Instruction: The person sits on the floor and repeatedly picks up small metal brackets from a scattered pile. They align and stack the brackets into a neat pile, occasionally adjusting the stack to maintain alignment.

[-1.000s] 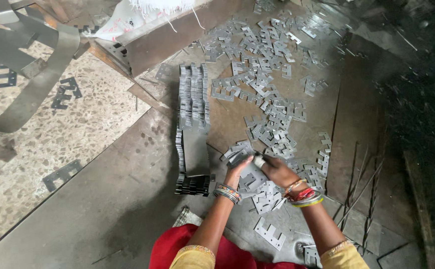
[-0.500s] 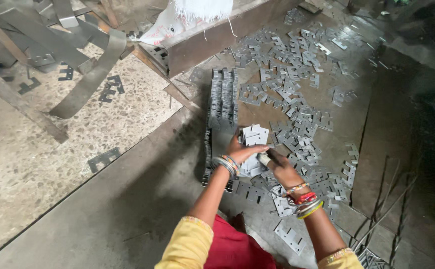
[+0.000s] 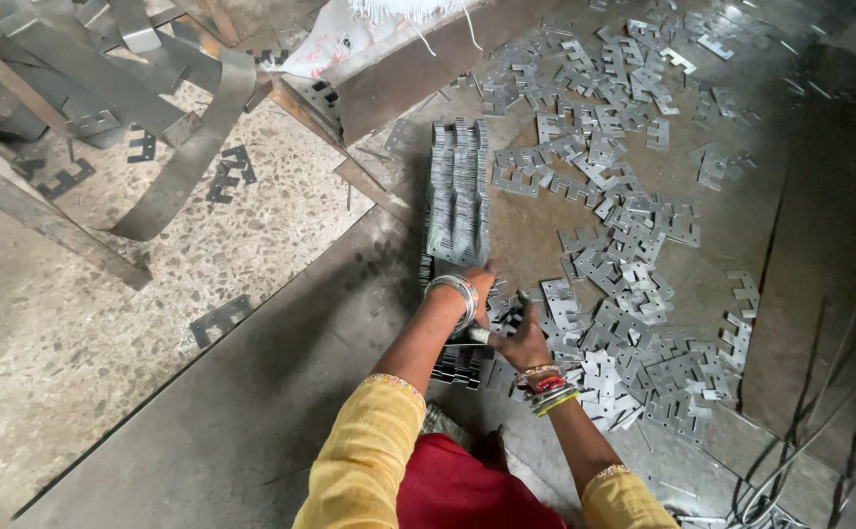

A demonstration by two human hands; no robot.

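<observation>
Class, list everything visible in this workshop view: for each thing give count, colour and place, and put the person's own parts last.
Stacked plates: one long row, grey, standing on edge at centre.
Loose stamped plates: too many to count, grey, scattered right of the row.
Metal strips: several, grey, curled at upper left.
Terrazzo floor: speckled, left.
Steel sheet: dark grey, under the work.
White sack: one, top centre.
Thin rods: a few, dark, lower right.
Left hand: bangled, at the row's near end.
Right hand: bangled, holding small plates.
</observation>
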